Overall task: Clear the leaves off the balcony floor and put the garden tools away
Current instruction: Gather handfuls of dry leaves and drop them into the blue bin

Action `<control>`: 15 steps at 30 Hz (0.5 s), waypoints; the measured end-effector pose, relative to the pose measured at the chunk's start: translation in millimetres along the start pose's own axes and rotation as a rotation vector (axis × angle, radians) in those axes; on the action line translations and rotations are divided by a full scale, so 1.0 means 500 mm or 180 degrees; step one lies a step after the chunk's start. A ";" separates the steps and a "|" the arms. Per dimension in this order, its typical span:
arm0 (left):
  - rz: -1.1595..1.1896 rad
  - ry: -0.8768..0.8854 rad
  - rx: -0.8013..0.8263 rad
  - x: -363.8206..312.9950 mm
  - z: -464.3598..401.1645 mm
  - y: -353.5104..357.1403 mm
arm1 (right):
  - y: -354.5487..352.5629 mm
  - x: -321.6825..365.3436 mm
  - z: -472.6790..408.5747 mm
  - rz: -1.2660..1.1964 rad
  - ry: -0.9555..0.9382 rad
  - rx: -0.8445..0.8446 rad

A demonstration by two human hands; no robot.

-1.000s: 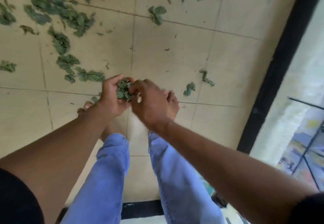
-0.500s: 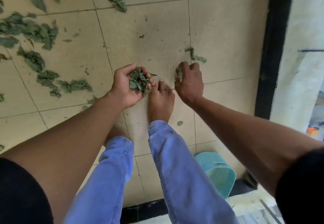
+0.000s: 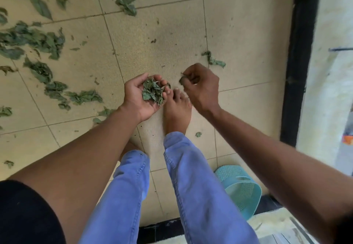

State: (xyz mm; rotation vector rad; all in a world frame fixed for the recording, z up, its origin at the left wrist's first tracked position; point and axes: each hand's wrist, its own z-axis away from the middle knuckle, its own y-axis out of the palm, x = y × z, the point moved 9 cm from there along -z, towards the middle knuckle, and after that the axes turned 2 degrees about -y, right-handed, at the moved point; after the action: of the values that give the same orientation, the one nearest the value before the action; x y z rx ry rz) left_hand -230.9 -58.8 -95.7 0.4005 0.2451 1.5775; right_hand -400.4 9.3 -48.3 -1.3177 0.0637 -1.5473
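My left hand (image 3: 140,98) is cupped palm-up around a small heap of dry green leaves (image 3: 152,92), just above my bare right foot (image 3: 176,113). My right hand (image 3: 202,87) hovers to the right of it, fingers curled, pinching a small dark leaf (image 3: 183,80) at its fingertips. Several more green leaves lie on the beige tiled floor (image 3: 172,39): a thick trail at the left (image 3: 40,43), a clump at the top (image 3: 127,3), a twisted one beyond my right hand (image 3: 213,59), and a tiny bit beside my foot (image 3: 198,134).
A teal perforated plastic basket (image 3: 239,188) lies on its side behind my right leg. A black door frame (image 3: 299,62) borders the floor on the right, with a white wall past it. A black threshold (image 3: 160,228) runs behind my feet.
My right hand has lifted off the floor with a small leaf pinched in it and come nearer the left hand. The left hand has opened further under its heap.
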 end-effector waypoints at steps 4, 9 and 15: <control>-0.0026 0.0076 -0.0092 -0.008 0.007 0.020 | 0.053 0.115 0.077 -0.0518 -0.0120 0.0561; 0.0017 0.0008 0.0031 -0.008 0.007 0.046 | 0.088 0.147 0.091 -0.0277 -0.0360 0.0759; 0.0176 -0.0067 0.0128 -0.007 -0.009 0.037 | -0.027 0.050 -0.025 0.0321 -0.0295 -0.0184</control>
State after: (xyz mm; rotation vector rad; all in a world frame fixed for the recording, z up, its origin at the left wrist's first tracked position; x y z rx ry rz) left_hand -249.8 -63.0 -92.8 0.4584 0.2517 1.6238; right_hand -414.5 -9.1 -27.6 -1.4090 0.1154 -1.4068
